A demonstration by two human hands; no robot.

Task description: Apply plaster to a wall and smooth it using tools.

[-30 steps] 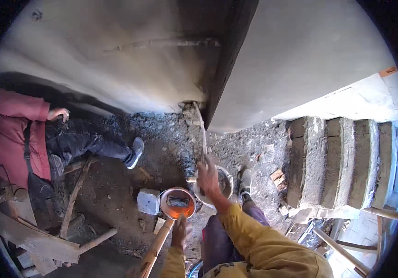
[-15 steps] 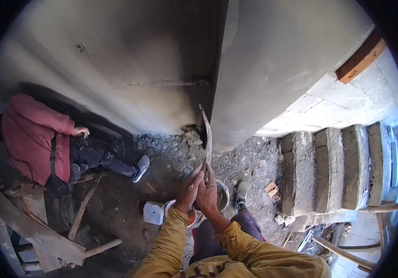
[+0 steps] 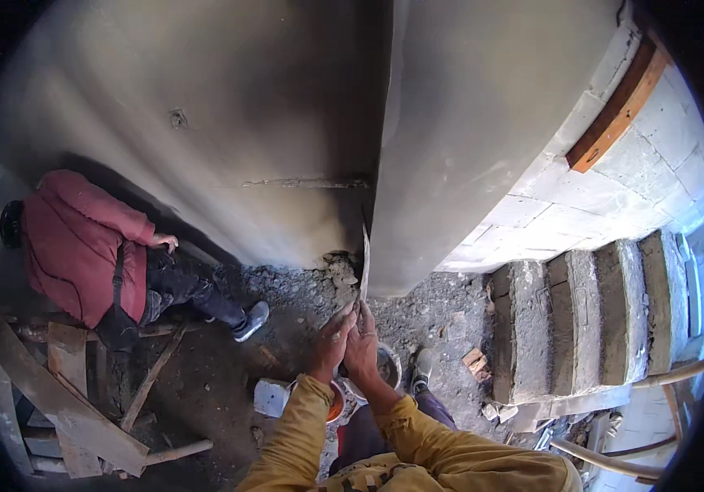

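Both of my hands grip the near end of a long, narrow, pale strip [image 3: 366, 262], which looks like a wooden or metal straightedge. My left hand [image 3: 332, 340] and my right hand [image 3: 360, 348] are close together, closed round it. The strip points away from me, its far part beside the vertical edge of a smooth grey plastered column [image 3: 442, 148]. Whether it touches the column I cannot tell. Left of it is a grey plastered wall [image 3: 262, 107]. Below my hands stand an orange-rimmed bucket [image 3: 336, 403] and a grey bucket [image 3: 390, 361], both partly hidden.
A person in a red jacket [image 3: 81, 254] sits at the left by the wall, above scrap planks [image 3: 65, 394]. Rough concrete steps [image 3: 528, 328] rise at the right. A white block [image 3: 271, 398], broken brick [image 3: 476, 364] and rubble cover parts of the dirt floor.
My view has shifted, so the wall, steps and person appear lower. The strip's far end has come nearer the column's edge and the strip looks straighter. Both hands keep their grip.
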